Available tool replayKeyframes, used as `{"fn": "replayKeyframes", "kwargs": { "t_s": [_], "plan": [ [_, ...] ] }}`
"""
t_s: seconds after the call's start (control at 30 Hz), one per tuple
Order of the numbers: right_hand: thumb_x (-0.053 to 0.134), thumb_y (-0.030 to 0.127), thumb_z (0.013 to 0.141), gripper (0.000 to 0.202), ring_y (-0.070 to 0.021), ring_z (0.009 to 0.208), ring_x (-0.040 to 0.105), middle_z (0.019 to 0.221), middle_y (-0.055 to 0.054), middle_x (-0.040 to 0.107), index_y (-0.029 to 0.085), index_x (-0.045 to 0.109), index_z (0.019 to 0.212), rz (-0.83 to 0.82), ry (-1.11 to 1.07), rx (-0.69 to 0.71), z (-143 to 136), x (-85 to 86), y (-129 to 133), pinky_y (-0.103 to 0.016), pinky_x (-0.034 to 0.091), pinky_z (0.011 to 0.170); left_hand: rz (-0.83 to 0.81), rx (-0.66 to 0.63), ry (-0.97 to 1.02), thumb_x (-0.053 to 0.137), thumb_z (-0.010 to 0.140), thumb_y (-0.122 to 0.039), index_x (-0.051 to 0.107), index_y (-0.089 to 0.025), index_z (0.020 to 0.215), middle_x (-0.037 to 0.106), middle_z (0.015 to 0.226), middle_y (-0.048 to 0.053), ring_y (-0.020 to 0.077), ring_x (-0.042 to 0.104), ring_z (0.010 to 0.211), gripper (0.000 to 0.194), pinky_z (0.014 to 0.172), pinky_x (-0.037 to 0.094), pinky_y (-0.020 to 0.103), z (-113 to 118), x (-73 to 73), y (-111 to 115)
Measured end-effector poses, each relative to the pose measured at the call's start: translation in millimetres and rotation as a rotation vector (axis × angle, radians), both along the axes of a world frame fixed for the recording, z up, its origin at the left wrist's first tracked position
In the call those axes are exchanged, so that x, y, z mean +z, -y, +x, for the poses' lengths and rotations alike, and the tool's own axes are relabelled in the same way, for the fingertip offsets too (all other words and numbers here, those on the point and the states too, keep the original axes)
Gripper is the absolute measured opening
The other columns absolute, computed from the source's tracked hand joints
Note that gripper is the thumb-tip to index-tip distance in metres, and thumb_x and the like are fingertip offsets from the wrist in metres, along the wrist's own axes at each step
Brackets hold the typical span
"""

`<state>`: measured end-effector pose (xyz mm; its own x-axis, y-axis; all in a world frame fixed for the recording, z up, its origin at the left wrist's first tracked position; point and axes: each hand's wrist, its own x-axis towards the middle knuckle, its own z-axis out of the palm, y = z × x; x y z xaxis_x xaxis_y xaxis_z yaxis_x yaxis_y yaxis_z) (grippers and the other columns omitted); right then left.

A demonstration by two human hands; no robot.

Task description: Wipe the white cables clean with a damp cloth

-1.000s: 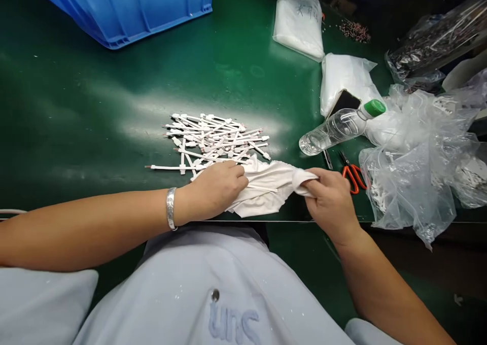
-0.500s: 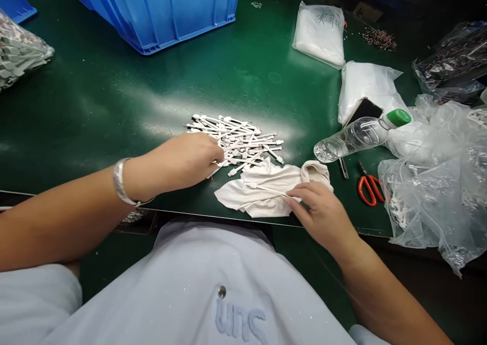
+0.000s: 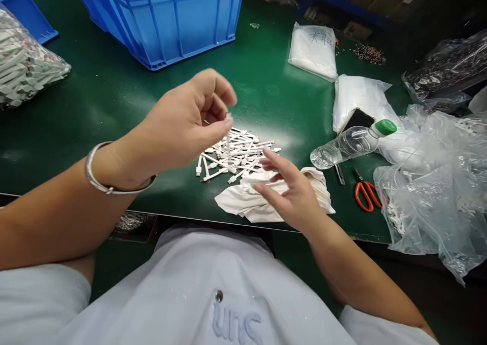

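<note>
My left hand [image 3: 190, 114] is raised over a pile of short white cables [image 3: 243, 152]. Between its thumb and fingers it pinches a white cable [image 3: 229, 117] by the connector end; the rest hangs down, blurred, in front of the pile. My right hand [image 3: 287, 190] hovers open above a crumpled white cloth [image 3: 243, 203], thumb and fingers apart with nothing between them. A white connector lies on the cloth, partly hidden by that hand.
Right of the cloth lie a clear bottle [image 3: 344, 144] with a green cap, red-handled pliers [image 3: 365, 195] and plastic bags [image 3: 429, 182]. White packets [image 3: 314, 50] sit further back. A blue bin [image 3: 190, 23] stands behind, and a bag of cables [image 3: 28, 61] lies at the left.
My left hand has risen from the pile with a cable in its pinch. My right hand has let go of the cable on the cloth, opened and moved left.
</note>
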<state>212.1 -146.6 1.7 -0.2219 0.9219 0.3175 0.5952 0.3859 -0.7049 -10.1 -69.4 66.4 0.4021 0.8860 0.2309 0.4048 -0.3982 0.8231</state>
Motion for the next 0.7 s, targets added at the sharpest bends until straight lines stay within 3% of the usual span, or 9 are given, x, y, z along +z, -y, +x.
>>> {"fn": "replayKeyframes", "kwargs": {
  "t_s": [0.07,0.1,0.2,0.27,0.37,0.53,0.7],
  "plan": [
    [0.072,0.036,0.079,0.069,-0.0196,0.102,0.063,0.121,-0.008,0.063,0.031,0.041,0.140,-0.097,-0.238,0.010,-16,-0.8,-4,-0.034,0.055,0.079,-0.157,-0.063,0.284,0.062,0.080,-0.020,0.059,-0.017,0.106,0.060,0.080,0.001,0.0118,0.058,0.073,0.026,0.068,0.047,0.026,11,1.2,5],
    [0.072,0.037,0.078,0.066,-0.0180,0.095,0.064,0.113,-0.006,0.066,0.031,0.044,0.137,-0.135,-0.347,-0.001,-21,-2.7,-5,-0.033,0.056,0.076,-0.238,-0.075,0.361,0.064,0.079,-0.019,0.062,-0.015,0.101,0.061,0.078,0.001,0.0114,0.058,0.071,0.023,0.068,0.049,0.026,16,-2.9,6],
    [0.070,0.034,0.080,0.030,-0.0117,0.067,0.064,0.080,0.001,0.068,0.026,0.064,0.108,-0.192,-0.569,-0.111,-25,-12.9,-2,-0.026,0.055,0.061,-0.450,-0.053,0.458,0.070,0.074,-0.022,0.065,-0.013,0.091,0.064,0.077,0.001,0.0102,0.060,0.068,0.020,0.068,0.051,0.025,24,-25.8,4],
    [0.072,0.030,0.078,0.017,-0.0097,0.060,0.062,0.076,0.002,0.068,0.023,0.068,0.093,-0.185,-0.607,-0.211,-19,-19.9,4,-0.024,0.054,0.056,-0.559,-0.048,0.456,0.074,0.072,-0.026,0.065,-0.013,0.088,0.065,0.074,0.000,0.0105,0.061,0.068,0.023,0.068,0.052,0.025,24,-40.6,2],
    [0.073,0.025,0.077,0.015,-0.0112,0.066,0.065,0.080,0.000,0.070,0.022,0.069,0.091,-0.157,-0.559,-0.311,-7,-26.7,17,-0.025,0.055,0.060,-0.640,-0.078,0.387,0.077,0.071,-0.029,0.067,-0.013,0.088,0.066,0.069,0.001,0.0107,0.062,0.066,0.026,0.067,0.053,0.025,19,-51.7,1],
    [0.072,0.023,0.078,0.014,-0.0120,0.069,0.067,0.079,0.001,0.071,0.023,0.071,0.092,-0.157,-0.518,-0.355,5,-29.0,32,-0.026,0.056,0.066,-0.679,-0.144,0.279,0.077,0.072,-0.032,0.070,-0.014,0.088,0.068,0.070,0.001,0.0105,0.063,0.065,0.025,0.064,0.053,0.022,18,-52.7,3],
    [0.070,0.032,0.080,0.014,-0.0115,0.059,0.066,0.072,-0.001,0.072,0.020,0.071,0.087,-0.296,-0.567,-0.418,12,-22.3,38,-0.020,0.050,0.048,-0.775,-0.220,0.191,0.076,0.072,-0.038,0.070,-0.014,0.078,0.068,0.068,0.001,0.0094,0.063,0.059,0.025,0.057,0.053,0.018,21,-56.8,4]
  ]
}}
